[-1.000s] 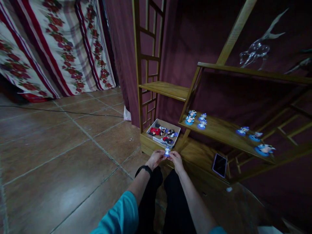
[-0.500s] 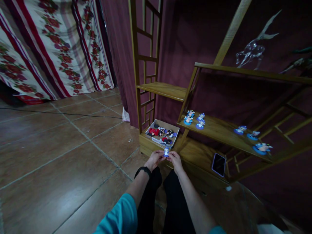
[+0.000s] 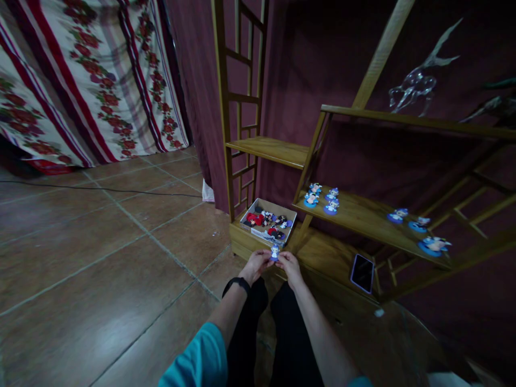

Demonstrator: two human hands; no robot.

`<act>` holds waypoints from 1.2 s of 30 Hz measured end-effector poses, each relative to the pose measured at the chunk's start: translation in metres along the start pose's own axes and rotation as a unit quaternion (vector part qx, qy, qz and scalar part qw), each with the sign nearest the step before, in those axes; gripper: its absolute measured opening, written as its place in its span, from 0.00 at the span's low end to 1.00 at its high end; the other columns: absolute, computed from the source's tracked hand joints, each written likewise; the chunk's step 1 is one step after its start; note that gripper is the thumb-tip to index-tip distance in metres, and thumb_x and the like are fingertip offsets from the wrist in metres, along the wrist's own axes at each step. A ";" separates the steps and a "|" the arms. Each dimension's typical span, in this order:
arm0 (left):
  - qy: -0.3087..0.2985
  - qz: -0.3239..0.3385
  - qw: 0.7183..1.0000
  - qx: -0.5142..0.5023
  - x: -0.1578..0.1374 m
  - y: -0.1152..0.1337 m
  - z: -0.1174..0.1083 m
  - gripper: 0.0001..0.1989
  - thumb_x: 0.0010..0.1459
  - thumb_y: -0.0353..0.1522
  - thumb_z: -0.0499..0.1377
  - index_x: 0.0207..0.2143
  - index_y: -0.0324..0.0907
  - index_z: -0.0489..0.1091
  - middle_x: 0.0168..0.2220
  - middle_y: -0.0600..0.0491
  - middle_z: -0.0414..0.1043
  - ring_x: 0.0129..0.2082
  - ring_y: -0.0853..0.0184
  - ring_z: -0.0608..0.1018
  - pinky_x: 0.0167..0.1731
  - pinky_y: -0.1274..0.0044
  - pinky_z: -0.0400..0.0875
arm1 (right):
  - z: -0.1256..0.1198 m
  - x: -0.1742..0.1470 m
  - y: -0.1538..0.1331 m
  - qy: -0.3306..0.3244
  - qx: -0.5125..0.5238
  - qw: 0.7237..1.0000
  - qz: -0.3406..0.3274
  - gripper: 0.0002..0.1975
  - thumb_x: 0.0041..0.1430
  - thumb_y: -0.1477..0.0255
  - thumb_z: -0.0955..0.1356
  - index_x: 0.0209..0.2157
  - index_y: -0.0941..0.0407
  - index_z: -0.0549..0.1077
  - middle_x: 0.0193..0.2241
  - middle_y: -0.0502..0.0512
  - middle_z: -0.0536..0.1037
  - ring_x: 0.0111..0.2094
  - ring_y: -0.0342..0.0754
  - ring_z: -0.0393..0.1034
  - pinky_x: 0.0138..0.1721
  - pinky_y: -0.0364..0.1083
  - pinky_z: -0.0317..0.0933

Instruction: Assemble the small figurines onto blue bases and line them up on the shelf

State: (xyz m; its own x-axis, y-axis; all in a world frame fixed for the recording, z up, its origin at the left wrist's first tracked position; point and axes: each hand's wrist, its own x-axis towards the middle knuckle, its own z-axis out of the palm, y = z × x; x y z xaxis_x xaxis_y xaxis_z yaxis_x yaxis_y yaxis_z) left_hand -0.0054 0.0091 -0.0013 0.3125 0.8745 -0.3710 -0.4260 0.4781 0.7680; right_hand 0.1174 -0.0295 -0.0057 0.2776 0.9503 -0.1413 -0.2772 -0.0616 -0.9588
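A small purple-and-white figurine point(image 3: 274, 251) is held upright between my two hands, just in front of the low shelf. My left hand point(image 3: 258, 263) pinches its base from the left, and my right hand point(image 3: 289, 264) pinches it from the right. Right behind it, a white box point(image 3: 263, 235) holds several figurines in red, black and purple. On the middle shelf point(image 3: 358, 217) stand several blue-based and purple-based figurines, grouped at the left end point(image 3: 331, 206) and at the right end point(image 3: 434, 245).
A phone or tablet point(image 3: 362, 273) with a dark screen lies on the bottom shelf. Higher up stands a clear glass deer point(image 3: 417, 83). The wooden shelf frame point(image 3: 221, 107) rises behind the box. A black cable point(image 3: 121, 190) crosses the tiled floor at left.
Almost nothing differs. Both hands stay on the figurine, which appears very slightly shifted; the box and the shelf figurines stay in place.
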 end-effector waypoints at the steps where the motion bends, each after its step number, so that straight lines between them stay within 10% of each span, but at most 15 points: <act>1: -0.002 0.000 1.000 0.001 0.000 0.000 0.000 0.03 0.45 0.22 0.59 0.25 0.34 0.68 0.22 0.48 0.71 0.23 0.70 0.74 0.26 0.80 0.70 | 0.000 0.000 0.001 -0.001 0.001 1.000 0.002 0.10 0.40 0.65 0.70 0.23 0.56 0.70 0.25 0.49 0.74 0.26 0.42 0.68 0.30 0.43 0.64; 22: 0.046 0.018 0.999 -0.010 -0.002 0.002 0.001 0.15 0.39 0.20 0.63 0.31 0.37 0.66 0.24 0.52 0.71 0.24 0.70 0.75 0.27 0.79 0.69 | 0.001 -0.004 -0.006 -0.007 -0.006 1.000 -0.004 0.11 0.37 0.67 0.71 0.25 0.55 0.68 0.26 0.48 0.73 0.28 0.43 0.68 0.29 0.41 0.63; 36: -0.039 0.062 0.997 -0.007 -0.006 0.004 -0.002 0.15 0.35 0.21 0.64 0.30 0.35 0.70 0.26 0.50 0.74 0.24 0.71 0.74 0.28 0.80 0.66 | 0.000 -0.003 -0.007 -0.029 0.025 0.998 -0.040 0.15 0.38 0.67 0.70 0.30 0.54 0.66 0.25 0.47 0.73 0.25 0.42 0.66 0.28 0.41 0.60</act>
State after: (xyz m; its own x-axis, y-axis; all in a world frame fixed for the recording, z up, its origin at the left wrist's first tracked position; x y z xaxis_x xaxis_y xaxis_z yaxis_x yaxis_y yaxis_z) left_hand -0.0101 0.0059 0.0030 0.3220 0.9182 -0.2307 -0.4776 0.3679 0.7978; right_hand 0.1187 -0.0316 0.0009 0.2480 0.9676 -0.0482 -0.3011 0.0297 -0.9531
